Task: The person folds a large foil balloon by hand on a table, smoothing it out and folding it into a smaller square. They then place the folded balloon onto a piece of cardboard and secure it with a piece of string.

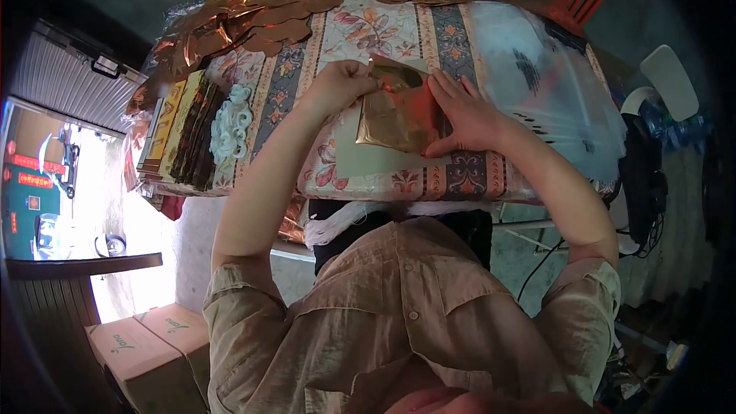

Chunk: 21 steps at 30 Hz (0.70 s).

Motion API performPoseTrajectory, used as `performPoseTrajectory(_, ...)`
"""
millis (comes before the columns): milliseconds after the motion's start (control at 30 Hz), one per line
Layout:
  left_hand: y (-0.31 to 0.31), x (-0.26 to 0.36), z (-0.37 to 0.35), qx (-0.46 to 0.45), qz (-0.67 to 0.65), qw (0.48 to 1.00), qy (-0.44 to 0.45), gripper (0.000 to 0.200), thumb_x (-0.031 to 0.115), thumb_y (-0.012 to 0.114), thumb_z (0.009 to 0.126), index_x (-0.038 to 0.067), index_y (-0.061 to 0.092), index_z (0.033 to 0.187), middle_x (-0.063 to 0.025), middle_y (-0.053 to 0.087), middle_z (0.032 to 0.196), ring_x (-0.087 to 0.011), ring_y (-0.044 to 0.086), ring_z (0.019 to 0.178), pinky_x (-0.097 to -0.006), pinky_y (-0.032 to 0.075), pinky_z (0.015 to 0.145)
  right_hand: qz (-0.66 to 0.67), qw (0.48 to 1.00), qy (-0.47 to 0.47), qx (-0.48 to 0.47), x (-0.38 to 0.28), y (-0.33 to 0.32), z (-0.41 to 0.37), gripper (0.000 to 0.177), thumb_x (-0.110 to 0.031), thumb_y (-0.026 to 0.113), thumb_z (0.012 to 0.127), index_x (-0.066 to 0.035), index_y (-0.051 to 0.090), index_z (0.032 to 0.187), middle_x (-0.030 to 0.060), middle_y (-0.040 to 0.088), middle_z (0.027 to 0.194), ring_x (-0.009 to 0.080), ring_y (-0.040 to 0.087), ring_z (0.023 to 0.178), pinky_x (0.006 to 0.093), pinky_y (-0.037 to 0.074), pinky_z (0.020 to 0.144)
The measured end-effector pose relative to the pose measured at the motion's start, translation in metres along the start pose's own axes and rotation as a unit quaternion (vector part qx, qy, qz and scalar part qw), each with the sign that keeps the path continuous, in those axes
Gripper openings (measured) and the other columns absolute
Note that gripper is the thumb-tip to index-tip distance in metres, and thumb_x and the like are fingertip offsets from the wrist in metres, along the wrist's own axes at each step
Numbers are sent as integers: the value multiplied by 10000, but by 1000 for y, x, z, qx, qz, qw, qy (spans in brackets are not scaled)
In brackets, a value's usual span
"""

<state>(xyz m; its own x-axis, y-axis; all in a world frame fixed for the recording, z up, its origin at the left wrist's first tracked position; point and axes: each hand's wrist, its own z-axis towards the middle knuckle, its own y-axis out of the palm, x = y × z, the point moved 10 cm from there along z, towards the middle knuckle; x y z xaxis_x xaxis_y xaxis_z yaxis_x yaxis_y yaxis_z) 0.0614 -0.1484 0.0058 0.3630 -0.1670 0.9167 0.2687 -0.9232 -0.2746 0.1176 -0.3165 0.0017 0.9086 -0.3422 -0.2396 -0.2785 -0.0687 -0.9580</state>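
On the floral tablecloth (452,38), a gold foil sheet (399,111) lies over pale card (345,159). The left hand (337,83) pinches its upper corner (apparently mid-fold), and the right hand (469,116) presses flat, fingers spread, on its right edge. Creasing next would call for firm, even pressure.

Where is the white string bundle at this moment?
In the head view, the white string bundle lies on the floral tablecloth, left of the left hand and beside the stack of coloured paper.
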Motion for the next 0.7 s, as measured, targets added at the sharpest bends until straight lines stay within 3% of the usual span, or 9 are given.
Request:
performPoseTrajectory(67, 4, 15, 1, -14, 50, 997, 48, 147, 187, 684, 814, 54, 647, 865, 26, 609, 713, -50, 519, 587, -205, 399, 535, -2, 1000, 11, 15, -1, -9, -7, 1226, -618, 729, 628, 55, 107, 1442, 267, 120, 1502, 349, 121, 1413, 449, 127, 1144)
performPoseTrajectory(200, 10, 51, -9, -27, 53, 994, 97, 190, 177, 695, 766, 14, 659, 857, -2, 595, 678, -71, 529, 577, -233, 420, 522, 96, 995, 5, 15, -6, -42, -32, 1000, -483, 689, 771, 47, 166, 1438, 267, 189, 1488, 354, 188, 1397, 441, 200, 1126)
performPoseTrajectory(267, 9, 83, -25, 7, 85, 982, 171, 213, 181, 692, 759, 4, 659, 874, 0, 584, 654, -79, 536, 576, -255, 436, 530, 253, 956, -7, 146, 10, -64, -48, 707, -355, 595, 892, 46, 295, 1391, 244, 330, 1435, 332, 300, 1359, 406, 293, 1088)
performPoseTrajectory(400, 12, 134, -67, 55, 145, 950, 270, 200, 174, 679, 755, 15, 654, 874, -24, 601, 654, -107, 571, 582, -285, 456, 546, 353, 917, 51, 178, 48, -68, -68, 548, -388, 456, 965, 26, 406, 1321, 187, 485, 1332, 292, 465, 1251, 375, 410, 999)
performPoseTrajectory(467, 18, 152, -92, 76, 140, 939, 304, 165, 170, 675, 746, 42, 651, 846, -50, 609, 665, -159, 605, 596, -315, 475, 570, 619, 776, 106, 63, 60, -35, -64, 562, -484, 367, 972, -20, 465, 1274, 126, 573, 1222, 249, 580, 1107, 372, 496, 880)
performPoseTrajectory(500, 23, 150, -97, 76, 140, 939, 304, 165, 170, 675, 746, 42, 651, 846, -50, 609, 665, -159, 605, 596, -315, 475, 570, 618, 776, 107, 63, 58, -35, -63, 562, -484, 367, 972, -20, 465, 1274, 126, 573, 1222, 249, 580, 1107, 372, 496, 880)
performPoseTrajectory(567, 43, 174, -135, 120, 256, 831, 479, 157, 178, 682, 745, 71, 639, 852, -65, 621, 696, -211, 628, 621, -360, 489, 578, 787, 617, 10, -32, 18, -36, -54, 599, -531, 300, 972, -48, 482, 1276, 111, 602, 1172, 237, 623, 1020, 399, 527, 810)
performPoseTrajectory(633, 59, 166, -149, 119, 273, 804, 514, 171, 200, 679, 733, 90, 622, 850, -43, 596, 721, -224, 614, 683, -367, 491, 600, 817, 575, 42, -23, 10, -34, -47, 554, -489, 353, 970, -47, 480, 1279, 112, 598, 1180, 228, 617, 1032, 397, 523, 822)
performPoseTrajectory(700, 98, 155, -175, 71, 429, 678, 593, 181, 112, 666, 714, 68, 602, 878, -27, 583, 800, -151, 569, 702, -282, 461, 585, 844, 532, 72, -14, 13, -24, -42, 514, -447, 407, 968, -46, 477, 1282, 112, 594, 1188, 219, 611, 1043, 394, 520, 835)
